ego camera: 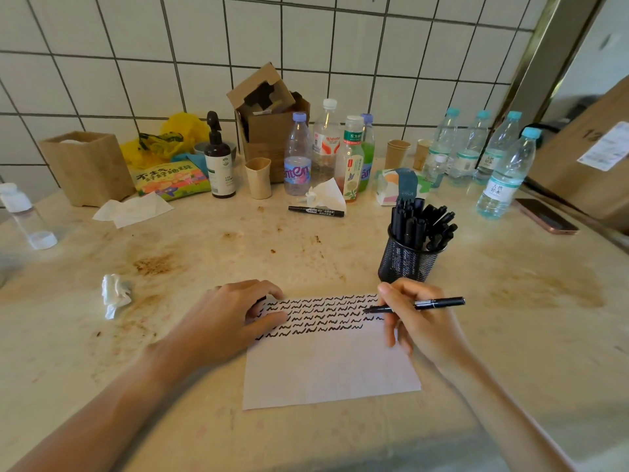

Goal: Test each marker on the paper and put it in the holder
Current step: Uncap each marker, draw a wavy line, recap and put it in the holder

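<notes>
Right hand (420, 321) pinches the slim black marker (417, 305) at centre-right, tip on the white paper sheet (326, 366); left hand (235, 315) pressing flat should steady a light squiggle.

You're looking at plastic bottles (326, 144) standing along the tiled wall (136, 46), an open cardboard box (269, 120) sitting behind them, a crumpled tissue (115, 294) lying on the stained counter (204, 247), and a phone (546, 216) resting far right.

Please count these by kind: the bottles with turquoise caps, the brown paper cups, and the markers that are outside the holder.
Turquoise-capped bottles: 4
Brown paper cups: 2
Markers outside the holder: 2
Total: 8
</notes>
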